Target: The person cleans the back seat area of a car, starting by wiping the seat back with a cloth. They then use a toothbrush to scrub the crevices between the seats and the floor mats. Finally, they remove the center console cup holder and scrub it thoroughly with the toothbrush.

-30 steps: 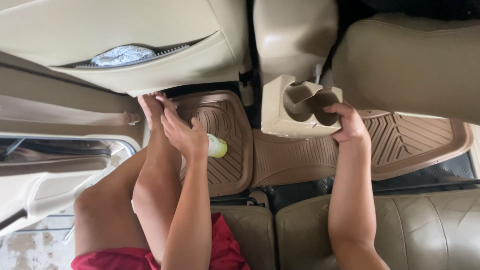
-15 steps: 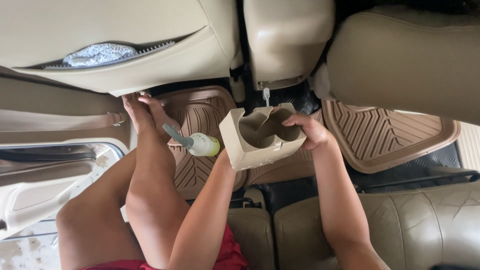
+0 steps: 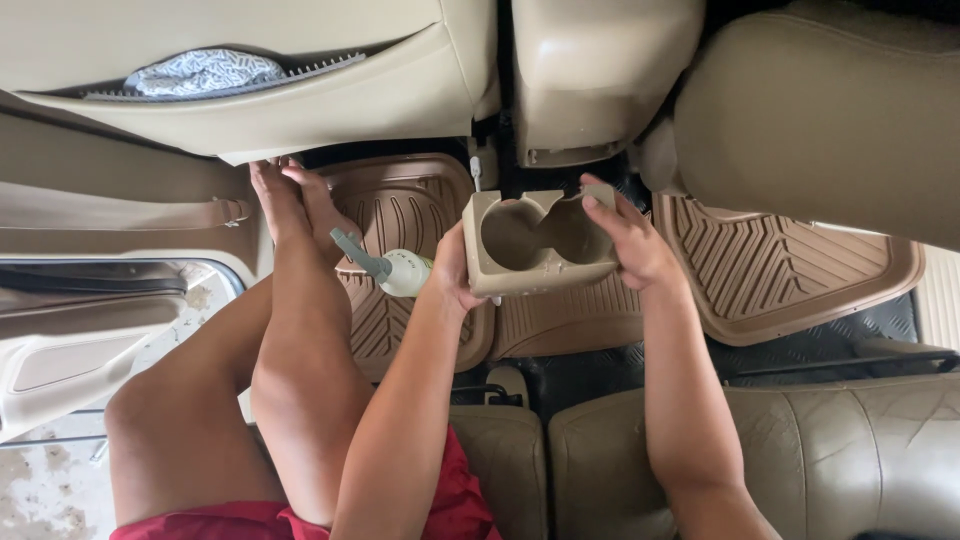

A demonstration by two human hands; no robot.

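I hold a beige two-cup holder (image 3: 540,240) lifted above the car floor, between both hands. My left hand (image 3: 452,270) grips its left side. My right hand (image 3: 632,240) grips its right rim, with fingers over the edge. A white spray bottle with a grey-green trigger (image 3: 390,268) lies on the tan floor mat (image 3: 400,210) just left of my left hand, by my bare feet (image 3: 295,205).
The front seat backs (image 3: 300,80) and centre console (image 3: 590,80) rise ahead. A second ribbed floor mat (image 3: 790,270) lies at right. The beige rear seat cushion (image 3: 800,450) is below. The open door (image 3: 90,310) is at left, with a patterned cloth in the seat pocket (image 3: 205,72).
The cup holder has been lifted off the floor hump and brought toward me. My left hand left the spray bottle and took the holder's left side.
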